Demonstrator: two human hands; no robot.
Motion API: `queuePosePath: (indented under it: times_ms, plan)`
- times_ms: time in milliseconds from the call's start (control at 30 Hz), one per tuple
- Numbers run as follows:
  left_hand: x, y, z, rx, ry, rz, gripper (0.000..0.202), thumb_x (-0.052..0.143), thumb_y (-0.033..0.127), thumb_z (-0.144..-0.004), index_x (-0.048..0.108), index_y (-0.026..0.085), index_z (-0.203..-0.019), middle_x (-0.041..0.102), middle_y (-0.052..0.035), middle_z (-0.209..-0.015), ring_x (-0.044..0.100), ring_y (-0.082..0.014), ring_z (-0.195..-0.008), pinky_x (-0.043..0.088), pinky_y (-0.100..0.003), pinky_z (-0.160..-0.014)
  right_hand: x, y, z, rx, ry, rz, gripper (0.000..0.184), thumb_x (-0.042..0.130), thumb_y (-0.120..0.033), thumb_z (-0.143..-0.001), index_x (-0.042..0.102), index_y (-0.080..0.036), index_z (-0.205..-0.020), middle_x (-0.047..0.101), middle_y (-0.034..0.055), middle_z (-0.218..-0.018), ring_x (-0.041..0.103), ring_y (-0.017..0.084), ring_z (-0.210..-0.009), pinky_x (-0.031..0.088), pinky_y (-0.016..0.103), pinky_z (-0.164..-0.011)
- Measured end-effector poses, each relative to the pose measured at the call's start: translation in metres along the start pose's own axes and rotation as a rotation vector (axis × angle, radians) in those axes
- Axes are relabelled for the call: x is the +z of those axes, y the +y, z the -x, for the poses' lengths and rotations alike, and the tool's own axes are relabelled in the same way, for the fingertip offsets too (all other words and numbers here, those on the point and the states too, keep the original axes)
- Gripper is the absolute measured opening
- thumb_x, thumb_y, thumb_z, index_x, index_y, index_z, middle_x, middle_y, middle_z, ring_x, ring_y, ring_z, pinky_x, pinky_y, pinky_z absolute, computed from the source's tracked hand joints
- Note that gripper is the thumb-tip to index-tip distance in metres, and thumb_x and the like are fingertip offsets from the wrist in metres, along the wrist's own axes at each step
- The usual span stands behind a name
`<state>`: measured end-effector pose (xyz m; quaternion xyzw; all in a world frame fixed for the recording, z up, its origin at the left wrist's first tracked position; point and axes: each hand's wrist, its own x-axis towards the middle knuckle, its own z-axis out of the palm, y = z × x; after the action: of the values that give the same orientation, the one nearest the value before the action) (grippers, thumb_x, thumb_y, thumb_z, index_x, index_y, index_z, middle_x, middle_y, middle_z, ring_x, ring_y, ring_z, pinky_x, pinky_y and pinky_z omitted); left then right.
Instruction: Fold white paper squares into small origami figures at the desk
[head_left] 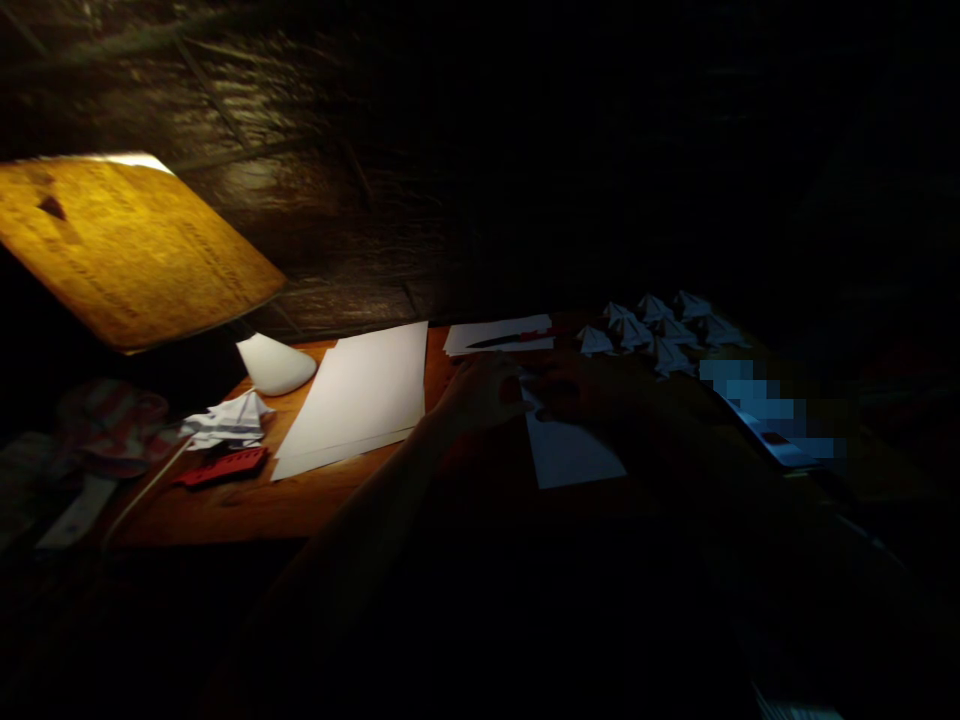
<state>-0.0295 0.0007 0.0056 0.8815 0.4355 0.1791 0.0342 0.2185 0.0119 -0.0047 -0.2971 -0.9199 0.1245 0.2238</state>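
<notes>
A partly folded sheet of white paper point(574, 458) lies on the wooden table in front of me, its near end spread flat. At its far left edge my left hand point(484, 388) has its fingers and thumb bent round the paper. My right hand point(589, 388), mostly in shadow, is curled over the far right part of the same sheet. The fingertips of both hands come close together there, and the fold between them is too dark to make out.
A stack of blank paper point(367, 390) lies left, more sheets point(461, 335) with a red-handled knife point(499, 341) behind. Several folded paper shapes point(667, 330) stand back right, near a lit phone-like screen point(780, 430). A lamp point(135, 255), crumpled paper point(236, 420) and red object point(223, 467) are left.
</notes>
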Motion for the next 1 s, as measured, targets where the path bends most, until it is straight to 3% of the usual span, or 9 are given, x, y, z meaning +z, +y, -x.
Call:
queuePosePath:
  times_ms: [300, 633, 1000]
  plan:
    - [-0.0007, 0.0004, 0.0, -0.006, -0.003, -0.012, 0.046, 0.08, 0.049, -0.077, 0.067, 0.025, -0.115, 0.064, -0.0075, -0.13, 0.059, -0.032, -0.122, 0.046, -0.054, -0.105, 0.0002, -0.0003, -0.0003, 0.008, -0.014, 0.014, 0.044, 0.078, -0.046, -0.082, 0.074, -0.024, -0.12, 0.06, 0.0121, -0.143, 0.057, 0.035, -0.127, 0.047, 0.055, -0.106]
    - [0.0007, -0.0011, 0.0007, -0.01, 0.003, -0.002, 0.048, 0.08, 0.051, -0.077, 0.065, 0.026, -0.114, 0.064, -0.0066, -0.13, 0.06, -0.0306, -0.122, 0.045, -0.053, -0.105, -0.0025, -0.0011, -0.0021, -0.034, -0.033, 0.007, 0.041, 0.078, -0.043, -0.082, 0.074, -0.025, -0.119, 0.06, 0.0108, -0.144, 0.056, 0.033, -0.129, 0.046, 0.053, -0.108]
    - [-0.0039, 0.0004, 0.0002, -0.058, -0.012, 0.026, 0.052, 0.081, 0.051, -0.074, 0.061, 0.023, -0.114, 0.065, -0.0092, -0.126, 0.06, -0.0322, -0.121, 0.046, -0.053, -0.103, -0.0018, 0.0001, -0.001, -0.011, -0.034, 0.014, 0.05, 0.076, -0.05, -0.083, 0.072, -0.023, -0.124, 0.059, 0.0127, -0.145, 0.056, 0.034, -0.13, 0.046, 0.053, -0.106]
